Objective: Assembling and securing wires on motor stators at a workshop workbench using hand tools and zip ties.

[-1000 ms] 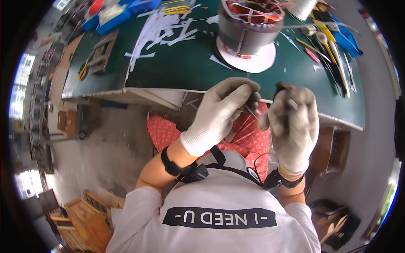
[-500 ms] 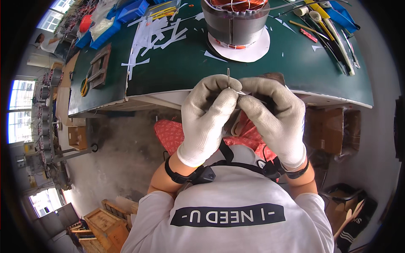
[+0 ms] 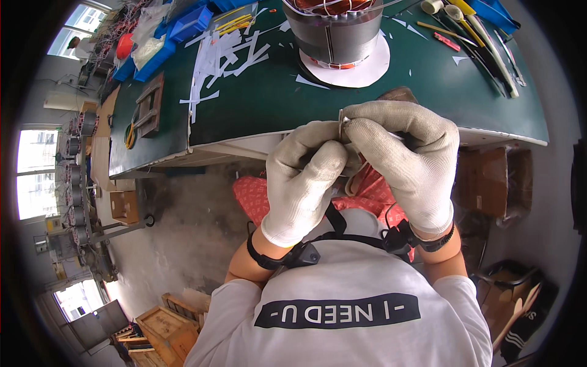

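In front of the bench, both of my gloved hands meet fingertip to fingertip. My left hand (image 3: 309, 180) is closed in a pinch around a thin metal needle-like piece (image 3: 340, 117), which stands nearly upright. Against its upper end, my right hand (image 3: 406, 162) pinches the tip of a white cord (image 3: 346, 120); fingers partly hide this spot. Beyond my hands on the bench stands a grey metal stator (image 3: 336, 40) with copper windings and white lacing on top. It rests on a round white sheet (image 3: 367, 76).
White paper strips (image 3: 217, 61) litter the left of the green bench (image 3: 257, 104). Blue bins (image 3: 191, 23) stand behind them. Scissors (image 3: 130, 131) lie by a wooden block (image 3: 148, 105). Sleeving tubes (image 3: 483, 37) and a red cutter (image 3: 447, 41) are at the right.
The needle-like piece has shifted slightly right and stands lower between my fingers. My right fingertips have moved up against its upper end. The whole view has shifted slightly.
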Demonstrator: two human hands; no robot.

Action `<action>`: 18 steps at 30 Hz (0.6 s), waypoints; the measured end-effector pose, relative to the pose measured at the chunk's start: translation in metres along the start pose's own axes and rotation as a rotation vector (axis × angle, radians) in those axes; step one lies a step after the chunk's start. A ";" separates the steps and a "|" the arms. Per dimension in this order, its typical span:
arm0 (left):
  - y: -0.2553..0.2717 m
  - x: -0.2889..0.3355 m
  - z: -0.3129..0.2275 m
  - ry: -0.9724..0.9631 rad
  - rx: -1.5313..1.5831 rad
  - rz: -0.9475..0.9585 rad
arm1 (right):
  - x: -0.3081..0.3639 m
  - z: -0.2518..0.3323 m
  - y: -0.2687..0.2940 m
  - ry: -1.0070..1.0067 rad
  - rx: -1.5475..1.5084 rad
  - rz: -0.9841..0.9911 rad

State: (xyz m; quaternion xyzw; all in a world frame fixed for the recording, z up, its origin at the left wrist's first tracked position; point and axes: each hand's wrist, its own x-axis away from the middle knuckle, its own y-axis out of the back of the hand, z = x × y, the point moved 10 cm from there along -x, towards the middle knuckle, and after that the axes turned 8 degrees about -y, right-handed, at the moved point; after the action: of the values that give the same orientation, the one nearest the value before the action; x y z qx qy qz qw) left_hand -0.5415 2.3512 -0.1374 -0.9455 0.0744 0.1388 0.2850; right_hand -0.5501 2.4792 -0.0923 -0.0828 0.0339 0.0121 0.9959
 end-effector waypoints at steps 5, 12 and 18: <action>0.000 0.000 -0.004 -0.019 -0.030 0.014 | 0.003 0.007 -0.002 -0.003 0.086 -0.013; -0.001 0.000 -0.009 -0.033 -0.150 0.071 | 0.005 0.011 0.003 0.144 0.158 -0.019; -0.011 -0.004 -0.034 -0.257 -0.388 0.196 | 0.009 0.011 0.000 0.135 0.178 0.017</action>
State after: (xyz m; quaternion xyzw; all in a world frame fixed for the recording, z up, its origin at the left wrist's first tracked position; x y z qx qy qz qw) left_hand -0.5355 2.3410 -0.1029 -0.9454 0.1009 0.2966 0.0902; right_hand -0.5404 2.4817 -0.0818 0.0054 0.1027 0.0119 0.9946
